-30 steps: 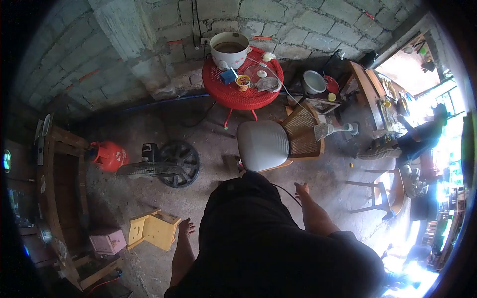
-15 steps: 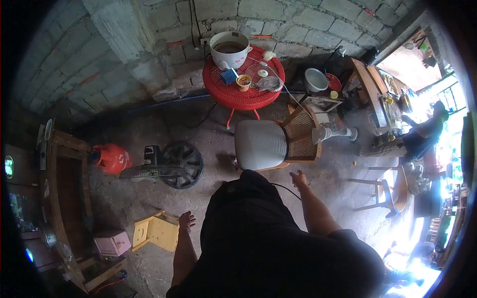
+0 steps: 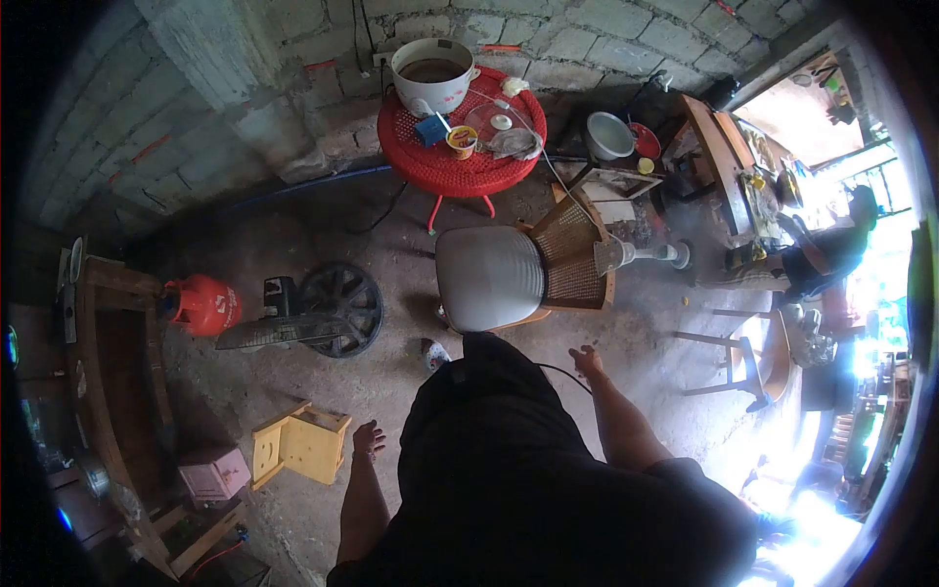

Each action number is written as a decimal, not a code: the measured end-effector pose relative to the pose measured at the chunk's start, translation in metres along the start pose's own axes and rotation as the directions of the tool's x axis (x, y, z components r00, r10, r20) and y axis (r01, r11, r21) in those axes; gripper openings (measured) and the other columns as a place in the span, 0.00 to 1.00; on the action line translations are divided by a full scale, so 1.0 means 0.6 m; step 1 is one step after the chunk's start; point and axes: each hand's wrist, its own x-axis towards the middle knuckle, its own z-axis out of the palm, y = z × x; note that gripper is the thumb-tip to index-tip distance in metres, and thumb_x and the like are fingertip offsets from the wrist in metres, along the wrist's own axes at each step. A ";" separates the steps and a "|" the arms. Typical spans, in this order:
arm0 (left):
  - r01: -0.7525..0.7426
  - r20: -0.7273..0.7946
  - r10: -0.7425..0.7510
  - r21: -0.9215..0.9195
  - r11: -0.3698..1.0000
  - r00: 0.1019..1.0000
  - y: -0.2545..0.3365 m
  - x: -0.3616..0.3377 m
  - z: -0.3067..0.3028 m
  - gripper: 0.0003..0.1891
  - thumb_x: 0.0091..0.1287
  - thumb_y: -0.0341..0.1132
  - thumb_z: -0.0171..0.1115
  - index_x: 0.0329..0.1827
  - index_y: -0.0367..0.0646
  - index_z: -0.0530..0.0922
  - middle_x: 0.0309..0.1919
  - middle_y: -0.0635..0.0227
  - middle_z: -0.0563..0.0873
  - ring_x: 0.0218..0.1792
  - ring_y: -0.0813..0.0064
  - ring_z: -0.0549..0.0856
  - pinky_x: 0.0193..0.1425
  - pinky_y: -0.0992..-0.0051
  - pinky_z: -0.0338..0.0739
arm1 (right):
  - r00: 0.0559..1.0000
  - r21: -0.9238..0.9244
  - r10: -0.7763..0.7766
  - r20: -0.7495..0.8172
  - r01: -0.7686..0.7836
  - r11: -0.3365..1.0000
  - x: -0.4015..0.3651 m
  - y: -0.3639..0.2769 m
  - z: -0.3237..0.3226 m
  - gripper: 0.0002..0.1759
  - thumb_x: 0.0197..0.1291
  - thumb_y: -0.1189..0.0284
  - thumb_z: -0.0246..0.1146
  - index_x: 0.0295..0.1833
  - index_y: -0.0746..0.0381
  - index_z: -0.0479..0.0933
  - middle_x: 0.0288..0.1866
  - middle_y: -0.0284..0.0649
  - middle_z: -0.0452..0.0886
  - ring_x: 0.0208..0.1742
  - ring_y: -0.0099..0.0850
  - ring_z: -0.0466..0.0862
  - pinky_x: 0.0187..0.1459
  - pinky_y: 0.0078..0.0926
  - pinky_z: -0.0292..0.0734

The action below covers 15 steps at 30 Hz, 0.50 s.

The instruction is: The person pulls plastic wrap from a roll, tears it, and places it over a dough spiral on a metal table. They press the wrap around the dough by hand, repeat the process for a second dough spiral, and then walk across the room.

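Note:
My left hand [image 3: 369, 438] hangs low beside the small yellow wooden chair [image 3: 317, 445], apart from it, with its fingers spread and nothing in it. Over the floor on the other side, my right hand [image 3: 587, 362] is also empty, its fingers apart, near a thin black cable [image 3: 559, 369]. Ahead of my body stands a chair with a grey padded seat [image 3: 487, 279] and a woven cane back [image 3: 574, 259]. My foot [image 3: 435, 354] shows just left of my dark clothing.
A red round table [image 3: 411, 166] holds a large white pot [image 3: 432, 80] and a yellow tub [image 3: 461, 143]. Left are a fan [image 3: 340, 309], a red gas cylinder [image 3: 203, 305] and a wooden frame [image 3: 93, 391]. Right are a wooden chair [image 3: 773, 362] and another person [image 3: 831, 256].
The table, padded chair and fan have shifted slightly left in view. My foot has come into sight beside the padded chair. Both hands remain empty in nearly the same pose.

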 end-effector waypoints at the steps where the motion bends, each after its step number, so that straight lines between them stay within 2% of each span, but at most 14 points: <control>1: 0.004 0.019 -0.004 0.011 1.000 1.000 0.004 0.000 0.001 0.32 0.80 0.57 0.65 0.80 0.51 0.74 0.70 0.54 0.85 0.65 0.47 0.87 0.67 0.39 0.81 | 0.999 -0.021 -0.031 -0.019 0.031 0.999 0.002 0.004 0.002 0.44 0.65 0.46 0.76 0.78 0.61 0.78 0.60 0.55 0.87 0.59 0.48 0.87 0.60 0.46 0.83; 3: 0.002 0.059 -0.004 0.035 0.999 0.998 0.024 -0.006 0.008 0.33 0.82 0.59 0.63 0.82 0.52 0.71 0.77 0.55 0.81 0.71 0.48 0.84 0.72 0.38 0.78 | 0.993 -0.057 -0.098 -0.060 0.095 0.994 0.038 0.030 0.018 0.40 0.67 0.51 0.76 0.77 0.61 0.78 0.40 0.45 0.89 0.35 0.35 0.89 0.34 0.40 0.87; 6: -0.023 0.049 0.019 0.085 0.996 0.999 0.058 -0.008 0.019 0.33 0.82 0.60 0.63 0.82 0.52 0.71 0.76 0.57 0.82 0.71 0.50 0.84 0.72 0.39 0.79 | 0.994 0.013 -0.091 -0.067 0.092 0.996 0.056 0.029 0.031 0.38 0.68 0.51 0.75 0.77 0.60 0.78 0.39 0.44 0.89 0.34 0.34 0.88 0.34 0.40 0.87; 9: -0.042 0.029 0.041 0.054 0.998 0.999 0.097 0.008 0.028 0.33 0.80 0.58 0.66 0.81 0.52 0.73 0.71 0.54 0.85 0.66 0.48 0.86 0.67 0.37 0.80 | 0.999 0.130 -0.022 -0.029 0.026 0.991 0.034 -0.007 0.023 0.36 0.69 0.51 0.74 0.75 0.60 0.80 0.39 0.43 0.88 0.34 0.34 0.88 0.34 0.40 0.87; 15: -0.072 0.092 0.069 0.036 0.997 0.993 0.175 0.039 0.027 0.32 0.80 0.59 0.66 0.80 0.53 0.74 0.70 0.56 0.85 0.64 0.50 0.87 0.65 0.39 0.81 | 1.000 0.152 0.009 0.012 -0.011 0.988 0.042 -0.050 0.014 0.31 0.71 0.51 0.72 0.70 0.60 0.82 0.38 0.41 0.87 0.33 0.34 0.88 0.34 0.42 0.87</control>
